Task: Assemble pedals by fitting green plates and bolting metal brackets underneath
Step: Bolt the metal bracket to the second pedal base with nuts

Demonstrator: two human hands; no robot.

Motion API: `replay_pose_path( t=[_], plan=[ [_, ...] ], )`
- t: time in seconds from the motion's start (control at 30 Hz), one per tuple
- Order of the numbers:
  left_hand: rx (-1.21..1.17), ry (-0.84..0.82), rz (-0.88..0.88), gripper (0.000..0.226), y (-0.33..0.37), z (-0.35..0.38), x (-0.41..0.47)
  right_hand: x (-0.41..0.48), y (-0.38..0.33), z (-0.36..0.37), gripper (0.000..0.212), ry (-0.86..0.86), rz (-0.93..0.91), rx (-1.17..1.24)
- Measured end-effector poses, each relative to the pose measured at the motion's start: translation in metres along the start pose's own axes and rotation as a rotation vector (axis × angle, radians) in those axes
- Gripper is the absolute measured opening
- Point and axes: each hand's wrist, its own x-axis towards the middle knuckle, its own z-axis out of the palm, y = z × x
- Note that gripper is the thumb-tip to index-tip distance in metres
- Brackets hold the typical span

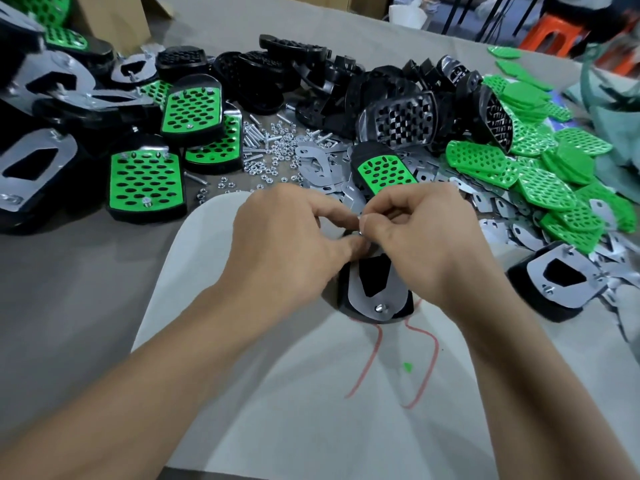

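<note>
Just at the middle of the worktop's [86, 289] near edge, the pedal [374, 277] lies upside down on a white sheet [277, 393]. A metal bracket [360, 303] lies on its black body, and one bolt [379, 308] stands in the bracket's near end. Both hands meet over the far end. The left hand [287, 244] has its fingers curled, and the thumb and forefinger clamp on the pedal there. The right hand [426, 244] pinches a small metal part [361, 233] between thumb and forefinger; I cannot tell what the part is.

The worktop is grey. The sheet carries red drawn lines [372, 358] and a green speck [407, 367].

Just beyond the hands lies another pedal with a green plate [384, 171], on a spread of loose brackets [318, 168]. Bolts and nuts [263, 147] are scattered left of these. Toward the left edge lie finished pedals [145, 181], some with the green face up and some with the bracket up. A heap of black pedal bodies [398, 123] fills the far middle. Loose green plates [519, 168] are piled along the right edge, and an upturned pedal [561, 282] lies near them.

Behind the far left corner stands a cardboard box [110, 19], and behind the far right corner an orange stool [554, 32].
</note>
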Motion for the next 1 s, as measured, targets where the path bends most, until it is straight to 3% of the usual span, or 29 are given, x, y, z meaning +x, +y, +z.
replay_pose_path(
  t=[0.23,0.33,0.4,0.6,1.0],
  plan=[
    [-0.068,0.057,0.067,0.015,0.012,0.006,-0.008,-0.003,0.001,-0.001,0.011,0.051,0.102,0.176],
    [-0.069,0.037,0.104,0.009,0.011,0.006,-0.007,-0.016,0.008,0.001,0.006,0.23,0.183,0.21],
    [-0.046,0.04,0.157,0.008,0.012,0.006,-0.008,-0.035,0.011,0.004,0.012,0.332,0.179,0.19],
    [0.121,0.043,0.319,0.01,0.011,0.009,-0.012,-0.058,0.008,0.023,0.042,0.292,0.082,0.197],
    [-0.082,-0.094,0.07,0.019,0.012,0.003,0.0,-0.045,-0.006,0.021,0.025,0.395,-0.048,0.076]
  ],
)
